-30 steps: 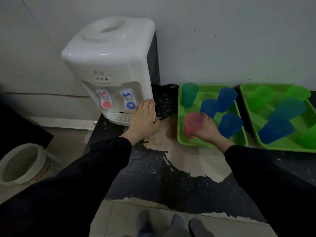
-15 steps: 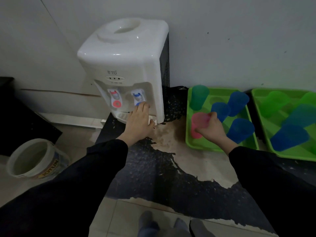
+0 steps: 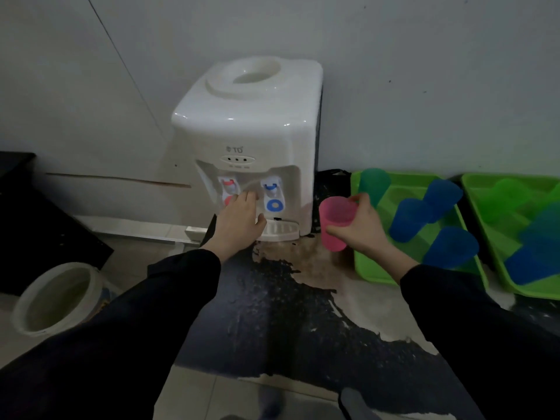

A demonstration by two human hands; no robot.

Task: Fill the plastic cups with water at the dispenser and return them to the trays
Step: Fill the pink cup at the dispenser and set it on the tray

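Observation:
A white water dispenser (image 3: 248, 125) stands against the wall, with a red tap (image 3: 228, 189) and a blue tap (image 3: 273, 194) over a drip tray (image 3: 280, 231). My left hand (image 3: 238, 221) rests in the tap recess, fingers spread between the two taps and touching the red one. My right hand (image 3: 362, 227) grips a pink plastic cup (image 3: 335, 221), upright in the air, between the dispenser and the near green tray (image 3: 368, 268). That tray holds a green cup (image 3: 374, 183) and three blue cups (image 3: 407, 218).
A second green tray (image 3: 515, 287) with green and blue cups lies at the far right. A white bucket (image 3: 57, 298) sits on the floor at the left, beside a dark cabinet (image 3: 36, 225). The black countertop (image 3: 272, 322) is worn to bare patches. Feet show at the bottom.
My right hand lifted the pink cup out of the near tray and carried it left toward the dispenser. My left hand slid from the dispenser's right corner into the tap recess.

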